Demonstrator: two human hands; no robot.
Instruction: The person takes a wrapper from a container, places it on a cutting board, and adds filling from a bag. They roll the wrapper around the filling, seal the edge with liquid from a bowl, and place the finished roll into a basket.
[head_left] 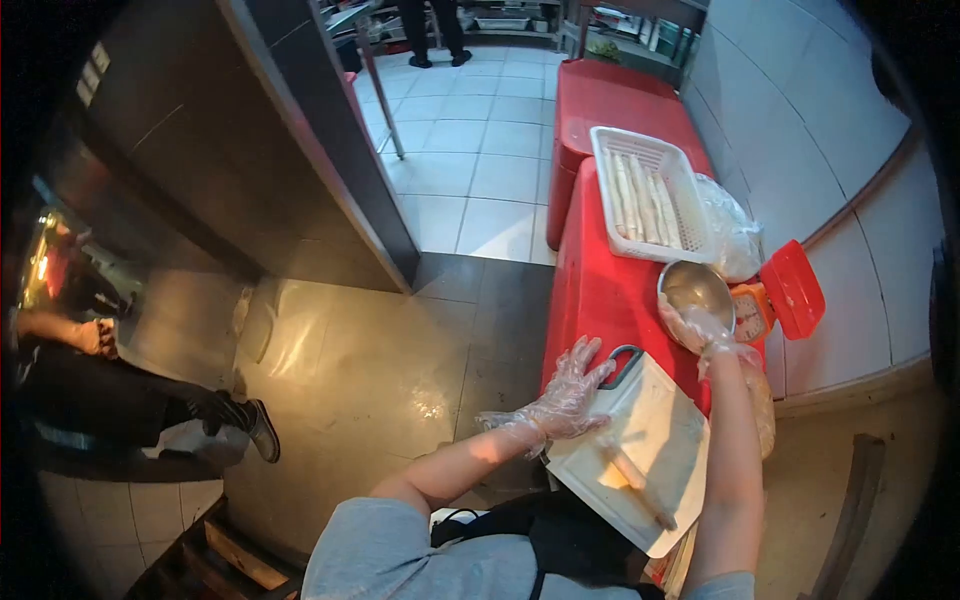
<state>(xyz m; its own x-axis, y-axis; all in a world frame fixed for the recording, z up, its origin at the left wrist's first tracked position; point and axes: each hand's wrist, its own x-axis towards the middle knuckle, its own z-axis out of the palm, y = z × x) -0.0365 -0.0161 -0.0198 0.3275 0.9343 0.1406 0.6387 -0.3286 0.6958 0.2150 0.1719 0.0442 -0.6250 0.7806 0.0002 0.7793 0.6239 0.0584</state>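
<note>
My left hand (568,398), in a clear plastic glove, is open with its fingers spread over the far left corner of a white cutting board (585,467). The board has a dark handle, and a wooden rolling pin (638,482) lies slantwise on it. My right hand (697,326), gloved as well, grips the near side of a round metal bowl (690,285). No contents can be made out in the bowl. Just right of it stands an orange kitchen scale (748,310) with a round dial.
Behind the bowl, a white plastic basket (706,240) holds several long pale sticks on the red chest (590,300). A plastic bag (728,225) and a red tray (795,290) lie near the tiled wall. One person's leg (110,395) is at left; another person (432,30) stands farther back.
</note>
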